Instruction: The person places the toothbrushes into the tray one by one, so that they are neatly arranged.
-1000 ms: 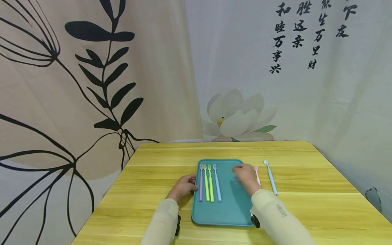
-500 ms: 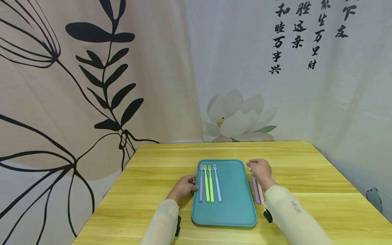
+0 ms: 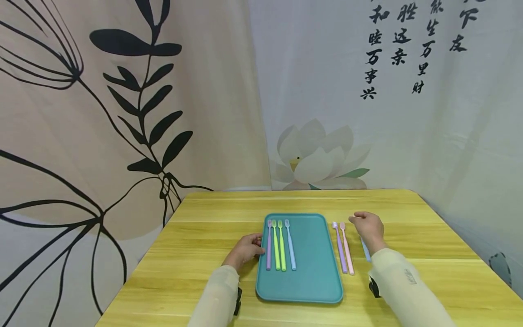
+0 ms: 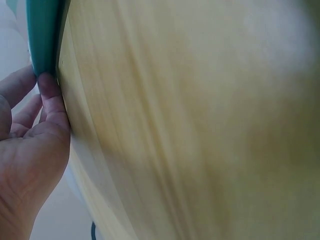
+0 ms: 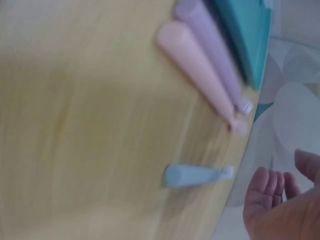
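A teal tray (image 3: pixel 300 286) lies on the table, with a purple toothbrush (image 3: pixel 268 247), two yellow-green toothbrushes (image 3: pixel 282 250) and a blue toothbrush (image 3: pixel 291 250) side by side on its left half. My left hand (image 3: pixel 246 249) holds the tray's left edge; in the left wrist view, thumb and fingers pinch its rim (image 4: pixel 44 35). Near another blue toothbrush (image 5: pixel 197 175) on the table hovers my right hand (image 5: pixel 280 205), its fingers loosely bent and nothing between them. In the head view, that hand hides this brush's upper part.
Right of the tray, a second purple toothbrush (image 3: pixel 341 252) and a pink toothbrush (image 3: pixel 348 252) lie close together on the wooden table (image 3: pixel 429 281). A printed cloth (image 3: pixel 220 113) hangs behind the table's far edge.
My right hand has moved right from above the tray, past the purple and pink toothbrushes, to the blue one on the table. The left hand keeps its place on the tray.
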`<action>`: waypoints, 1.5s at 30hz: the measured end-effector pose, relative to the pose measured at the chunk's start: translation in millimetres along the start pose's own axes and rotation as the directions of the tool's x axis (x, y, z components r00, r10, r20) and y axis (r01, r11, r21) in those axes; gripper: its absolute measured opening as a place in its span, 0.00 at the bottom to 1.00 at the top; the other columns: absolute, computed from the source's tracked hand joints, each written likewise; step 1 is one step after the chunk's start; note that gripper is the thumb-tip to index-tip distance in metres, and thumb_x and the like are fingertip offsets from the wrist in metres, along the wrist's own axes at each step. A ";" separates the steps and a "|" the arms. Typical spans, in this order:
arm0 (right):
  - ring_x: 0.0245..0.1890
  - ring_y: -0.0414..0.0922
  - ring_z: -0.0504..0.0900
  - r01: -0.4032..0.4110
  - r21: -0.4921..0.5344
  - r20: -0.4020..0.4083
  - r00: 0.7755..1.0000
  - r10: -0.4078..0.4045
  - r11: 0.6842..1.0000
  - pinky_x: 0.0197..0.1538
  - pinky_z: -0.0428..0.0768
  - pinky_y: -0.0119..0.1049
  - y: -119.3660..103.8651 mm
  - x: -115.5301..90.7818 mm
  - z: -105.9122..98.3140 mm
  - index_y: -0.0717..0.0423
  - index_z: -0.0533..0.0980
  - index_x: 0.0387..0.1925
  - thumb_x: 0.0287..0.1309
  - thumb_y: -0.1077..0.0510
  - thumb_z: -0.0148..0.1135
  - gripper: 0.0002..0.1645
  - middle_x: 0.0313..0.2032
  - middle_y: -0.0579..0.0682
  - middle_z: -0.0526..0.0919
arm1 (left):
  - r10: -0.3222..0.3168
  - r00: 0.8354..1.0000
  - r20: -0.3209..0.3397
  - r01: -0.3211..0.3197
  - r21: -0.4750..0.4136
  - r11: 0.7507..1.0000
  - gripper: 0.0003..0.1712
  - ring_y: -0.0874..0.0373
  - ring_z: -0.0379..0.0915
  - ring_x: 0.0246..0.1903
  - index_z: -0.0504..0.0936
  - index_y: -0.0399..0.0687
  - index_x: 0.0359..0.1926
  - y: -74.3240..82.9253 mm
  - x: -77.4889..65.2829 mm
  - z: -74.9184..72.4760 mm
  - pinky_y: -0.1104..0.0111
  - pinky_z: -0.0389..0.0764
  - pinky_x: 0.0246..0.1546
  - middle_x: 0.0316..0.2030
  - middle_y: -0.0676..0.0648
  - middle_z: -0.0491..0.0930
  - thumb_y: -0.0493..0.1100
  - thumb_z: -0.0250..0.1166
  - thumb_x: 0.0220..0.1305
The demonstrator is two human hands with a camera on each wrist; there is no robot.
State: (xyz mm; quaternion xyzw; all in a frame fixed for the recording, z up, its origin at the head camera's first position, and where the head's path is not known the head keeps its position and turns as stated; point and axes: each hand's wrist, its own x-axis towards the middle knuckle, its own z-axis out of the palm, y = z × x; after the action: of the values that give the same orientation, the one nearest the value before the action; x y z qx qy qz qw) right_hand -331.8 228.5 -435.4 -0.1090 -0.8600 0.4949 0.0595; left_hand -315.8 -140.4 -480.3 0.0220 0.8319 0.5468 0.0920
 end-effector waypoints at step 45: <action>0.46 0.64 0.76 -0.084 -0.157 -0.050 0.996 0.077 0.984 0.46 0.75 0.52 42.5 -6.5 3.6 0.74 0.76 0.52 0.62 0.61 0.61 0.21 0.49 0.70 0.79 | 0.008 1.000 -0.002 -0.008 -0.006 1.000 0.33 0.52 0.71 0.42 0.70 0.33 0.67 -0.7 -0.5 0.9 0.63 0.77 0.46 0.43 0.41 0.75 0.27 0.65 0.61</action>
State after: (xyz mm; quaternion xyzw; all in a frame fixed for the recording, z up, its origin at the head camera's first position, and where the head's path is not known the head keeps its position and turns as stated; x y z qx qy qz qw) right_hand -320.8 244.5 -473.9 -0.1591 -0.8900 0.4243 0.0494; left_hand -315.0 -139.8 -481.3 0.0243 0.8302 0.5499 0.0890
